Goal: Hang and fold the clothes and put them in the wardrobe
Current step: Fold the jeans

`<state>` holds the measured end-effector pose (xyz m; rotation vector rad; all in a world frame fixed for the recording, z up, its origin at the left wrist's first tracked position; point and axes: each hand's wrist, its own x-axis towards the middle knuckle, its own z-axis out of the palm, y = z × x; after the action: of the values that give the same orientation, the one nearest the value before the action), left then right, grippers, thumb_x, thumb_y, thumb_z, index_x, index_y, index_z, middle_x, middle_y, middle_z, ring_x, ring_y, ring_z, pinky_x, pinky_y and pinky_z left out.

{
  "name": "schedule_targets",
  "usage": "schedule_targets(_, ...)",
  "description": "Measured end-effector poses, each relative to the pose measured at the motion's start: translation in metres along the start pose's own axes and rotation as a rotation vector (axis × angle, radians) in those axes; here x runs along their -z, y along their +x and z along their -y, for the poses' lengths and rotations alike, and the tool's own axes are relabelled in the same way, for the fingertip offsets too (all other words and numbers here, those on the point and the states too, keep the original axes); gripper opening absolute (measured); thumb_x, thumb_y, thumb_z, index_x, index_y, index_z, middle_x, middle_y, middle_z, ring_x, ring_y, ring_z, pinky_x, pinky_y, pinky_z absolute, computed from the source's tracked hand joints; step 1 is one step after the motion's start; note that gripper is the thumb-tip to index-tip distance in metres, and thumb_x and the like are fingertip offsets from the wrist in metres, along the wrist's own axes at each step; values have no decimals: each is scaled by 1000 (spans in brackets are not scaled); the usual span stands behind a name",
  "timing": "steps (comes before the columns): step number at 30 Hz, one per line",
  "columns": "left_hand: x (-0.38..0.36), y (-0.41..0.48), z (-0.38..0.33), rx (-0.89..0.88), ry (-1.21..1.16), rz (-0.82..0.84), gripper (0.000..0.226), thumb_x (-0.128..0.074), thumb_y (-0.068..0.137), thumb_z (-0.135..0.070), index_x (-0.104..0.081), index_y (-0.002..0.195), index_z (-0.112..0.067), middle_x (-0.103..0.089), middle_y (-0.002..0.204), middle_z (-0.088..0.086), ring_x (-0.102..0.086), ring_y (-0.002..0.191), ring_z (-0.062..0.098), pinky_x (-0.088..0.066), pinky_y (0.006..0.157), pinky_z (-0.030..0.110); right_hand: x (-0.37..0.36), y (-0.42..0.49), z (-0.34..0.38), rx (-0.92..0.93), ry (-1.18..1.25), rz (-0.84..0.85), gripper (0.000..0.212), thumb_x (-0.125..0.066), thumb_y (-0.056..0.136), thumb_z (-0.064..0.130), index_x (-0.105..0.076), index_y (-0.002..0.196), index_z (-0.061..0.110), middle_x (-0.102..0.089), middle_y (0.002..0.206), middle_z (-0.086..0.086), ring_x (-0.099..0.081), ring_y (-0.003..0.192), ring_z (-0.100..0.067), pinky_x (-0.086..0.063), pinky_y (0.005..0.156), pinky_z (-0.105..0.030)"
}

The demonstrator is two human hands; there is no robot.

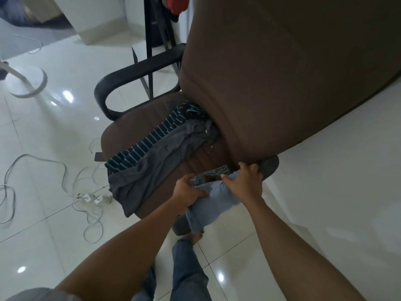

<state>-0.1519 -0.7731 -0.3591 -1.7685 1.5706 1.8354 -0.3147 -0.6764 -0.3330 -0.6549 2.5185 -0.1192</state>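
hands (188, 191) (246, 181) 2 | chair (282, 83) 1 | light denim (214, 199) 1 | striped top (147, 146) 1 | grey top (156, 168) 1

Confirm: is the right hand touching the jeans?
Touching. The head view shows the right hand holding the jeans near the waistband, its thumb lying on the denim; the left hand grips them too.

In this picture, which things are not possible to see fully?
Head view:
Striped shirt: far end hidden behind chair back, one side under grey garment.
Jeans: waist partly covered by left hand and right hand.
Red cloth: cut off by top edge, blurred.
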Motion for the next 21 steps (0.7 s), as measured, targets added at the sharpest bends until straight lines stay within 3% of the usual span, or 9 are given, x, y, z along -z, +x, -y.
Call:
schedule_targets(4, 9, -13, -5, -52, -76, -43, 81, -86, 71, -3, -47, 141, -6, -66, 120, 12, -62, 107, 24, -50, 86, 28, 4, -9, 4, -119, 299, 138, 95, -81, 73, 52, -33, 149, 21, -33, 135, -15, -56, 114, -39, -50, 89, -41)
schedule_targets(6, 16, -18, 0, -58, -138, -58, 61, -81, 76, 1, -54, 129, -13, -68, 107, 6, -63, 97, 20, -50, 80, 26, 6, -11, 5, -150, 384, 233, 104, -83, 73, 43, -22, 154, 20, -33, 143, -18, -52, 120, -40, -47, 92, -40)
schedule_targets(8, 24, -23, 6, -69, -166, -93, 38, -78, 79, 0, -58, 103, -20, -68, 96, -1, -66, 92, 20, -52, 74, 25, 6, -14, 6, -144, 438, 310, 115, -86, 72, 40, -13, 158, 17, -32, 154, -16, -44, 133, -39, -43, 103, -42)
schedule_targets(12, 46, -37, 8, -51, -275, -101, 39, -84, 73, -7, -57, 95, -26, -66, 93, -6, -65, 83, 15, -55, 72, 30, 7, -38, 16, -59, 635, 423, 122, -91, 65, 32, -13, 158, 22, -26, 161, -4, -35, 143, -29, -40, 111, -46)
schedule_targets(14, 59, -43, 8, -69, -269, -69, 37, -85, 74, -9, -63, 103, -19, -71, 105, 2, -67, 88, 18, -57, 78, 34, 9, -53, 25, 43, 631, 426, 106, -88, 72, 21, -24, 156, 21, -27, 160, -5, -33, 144, -27, -41, 107, -37)
schedule_targets(17, 85, -57, 5, -170, -231, -21, 69, -84, 77, -11, -53, 137, -12, -63, 130, 7, -64, 108, 24, -56, 90, 38, 13, -75, 41, 151, 683, 361, 90, -84, 74, 5, -38, 150, 14, -34, 157, -7, -40, 137, -22, -41, 95, -26)
schedule_targets(19, 103, -71, 2, -253, -242, 5, 78, -81, 80, -7, -43, 148, -13, -59, 136, 9, -61, 115, 26, -56, 94, 41, 18, -93, 51, 209, 740, 315, 84, -86, 70, 3, -46, 144, 14, -38, 154, -7, -43, 134, -19, -42, 97, -25)
schedule_targets(21, 124, -87, 1, -353, -218, 16, 74, -79, 83, -6, -44, 148, -15, -58, 138, 7, -61, 117, 24, -57, 91, 35, 23, -115, 62, 239, 792, 263, 75, -89, 68, 9, -56, 133, 23, -46, 148, -4, -47, 132, -20, -45, 101, -30)
